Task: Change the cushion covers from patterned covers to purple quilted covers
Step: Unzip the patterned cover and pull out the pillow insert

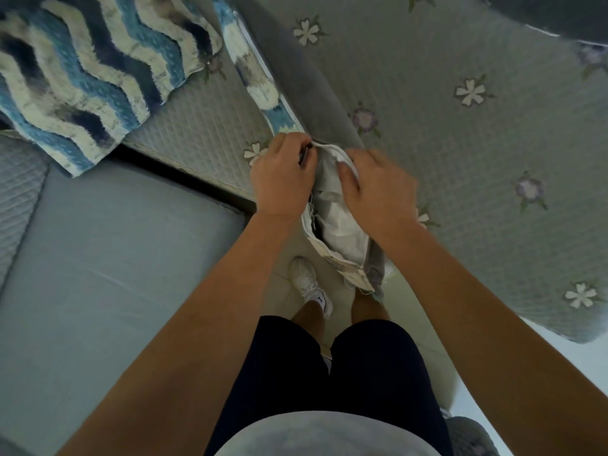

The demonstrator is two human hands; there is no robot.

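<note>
A cushion stands on edge at the sofa's front, its blue-and-white wavy patterned cover [253,77] running up toward the top of the view. Its zip opening gapes, showing the white inner cushion [342,222]. My left hand [281,179] pinches the left edge of the opening near the zip. On the opening's right edge my right hand [378,189] grips the fabric, fingers curled over the white lining. A grey-purple quilted cover with embroidered flowers [460,143] lies spread to the right, over the sofa.
A second wavy blue patterned cushion [85,70] lies at the upper left on a quilted pad [197,133]. A bare grey sofa seat [115,258] fills the left. My legs and a white shoe [309,284] stand on the pale tiled floor.
</note>
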